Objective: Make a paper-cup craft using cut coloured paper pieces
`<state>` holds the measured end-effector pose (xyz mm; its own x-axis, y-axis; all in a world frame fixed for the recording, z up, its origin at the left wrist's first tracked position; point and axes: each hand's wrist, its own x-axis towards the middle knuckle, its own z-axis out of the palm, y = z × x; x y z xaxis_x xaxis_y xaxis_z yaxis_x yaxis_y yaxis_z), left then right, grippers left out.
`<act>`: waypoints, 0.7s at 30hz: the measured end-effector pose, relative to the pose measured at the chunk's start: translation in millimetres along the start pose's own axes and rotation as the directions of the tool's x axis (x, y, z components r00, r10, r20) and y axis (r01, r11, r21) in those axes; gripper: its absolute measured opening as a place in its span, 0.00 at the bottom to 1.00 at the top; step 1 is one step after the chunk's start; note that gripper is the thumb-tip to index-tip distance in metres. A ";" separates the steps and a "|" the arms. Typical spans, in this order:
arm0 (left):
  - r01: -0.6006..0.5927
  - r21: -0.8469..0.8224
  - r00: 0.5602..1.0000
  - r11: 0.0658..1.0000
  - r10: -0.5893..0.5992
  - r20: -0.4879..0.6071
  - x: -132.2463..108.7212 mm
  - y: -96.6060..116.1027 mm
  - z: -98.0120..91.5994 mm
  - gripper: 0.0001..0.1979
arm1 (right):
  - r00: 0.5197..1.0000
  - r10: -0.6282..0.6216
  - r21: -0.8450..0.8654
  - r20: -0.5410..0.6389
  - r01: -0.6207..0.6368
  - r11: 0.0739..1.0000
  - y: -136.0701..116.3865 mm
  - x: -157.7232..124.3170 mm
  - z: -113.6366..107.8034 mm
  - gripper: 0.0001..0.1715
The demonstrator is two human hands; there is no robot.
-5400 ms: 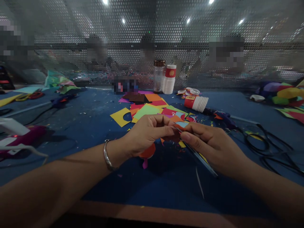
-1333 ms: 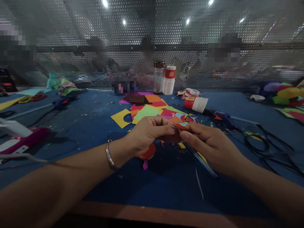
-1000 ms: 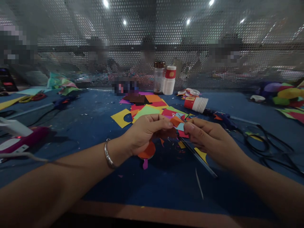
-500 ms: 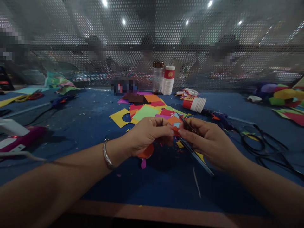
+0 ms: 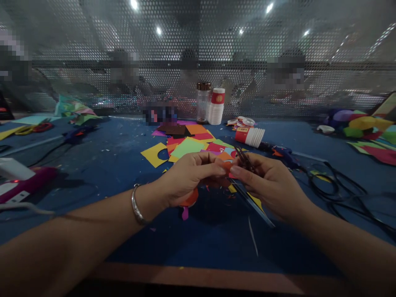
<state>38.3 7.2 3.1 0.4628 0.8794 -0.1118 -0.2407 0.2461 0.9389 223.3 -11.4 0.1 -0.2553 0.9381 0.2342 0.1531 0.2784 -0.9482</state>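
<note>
My left hand [image 5: 188, 177] is closed in a pinch on a small orange paper piece [image 5: 227, 166] above the blue table [image 5: 108, 165]. My right hand [image 5: 266, 185] is closed round small dark scissors [image 5: 243, 159], whose blades point up beside the orange piece. An orange paper disc [image 5: 189, 199] and a pink scrap [image 5: 185, 213] lie under my left hand. A long thin dark strip [image 5: 253, 202] runs out from under my right hand. A silver bangle [image 5: 135, 203] sits on my left wrist.
Coloured paper sheets [image 5: 188, 144] lie spread behind my hands. A paper cup stack [image 5: 250, 136] lies on its side, another [image 5: 216, 106] stands by a clear jar [image 5: 203, 103]. Black cables [image 5: 337, 189] coil right, a glue gun [image 5: 21, 185] left. People sit beyond the perforated screen [image 5: 198, 53].
My right hand drew apart from the left about a second ago, then came back holding the scissors with blades raised against the orange piece. The view shifted slightly.
</note>
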 end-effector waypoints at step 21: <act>-0.324 0.854 0.943 0.407 0.209 0.259 5.8 -7.1 -12.3 0.05 | 0.957 0.257 -0.933 0.131 0.031 0.357 13.1 27.1 -59.0 0.13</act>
<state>32.2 15.6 -8.2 0.6069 0.7754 0.1745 0.4803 -0.5328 0.6967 274.7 29.8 6.6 -0.3297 0.9429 -0.0477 0.9378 0.3213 -0.1312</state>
